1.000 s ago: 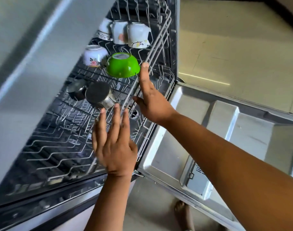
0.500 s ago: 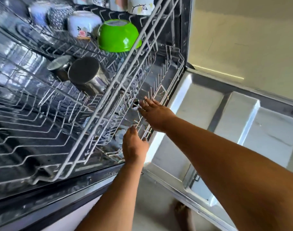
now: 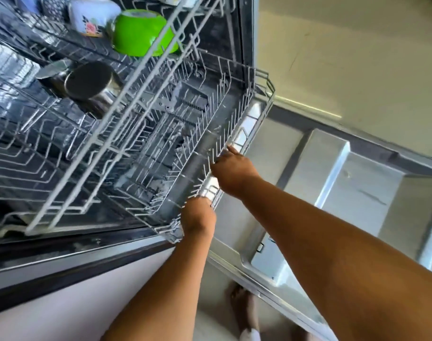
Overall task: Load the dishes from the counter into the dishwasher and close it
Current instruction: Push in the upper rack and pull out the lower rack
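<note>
both hands, left hand (image 3: 197, 217) and right hand (image 3: 231, 171), curl round the lower rack (image 3: 246, 134) front rim, its length running away into the dishwasher (image 3: 244, 45).

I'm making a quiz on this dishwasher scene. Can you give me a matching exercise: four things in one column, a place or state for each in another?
Things:
1. green bowl
2. steel cup
3. lower rack
4. dishwasher door

States:
A. folded down open
B. held at its front edge by both hands
C. upside down on the upper rack
D. lying on its side

Pairs: 1-C, 2-D, 3-B, 4-A
</note>
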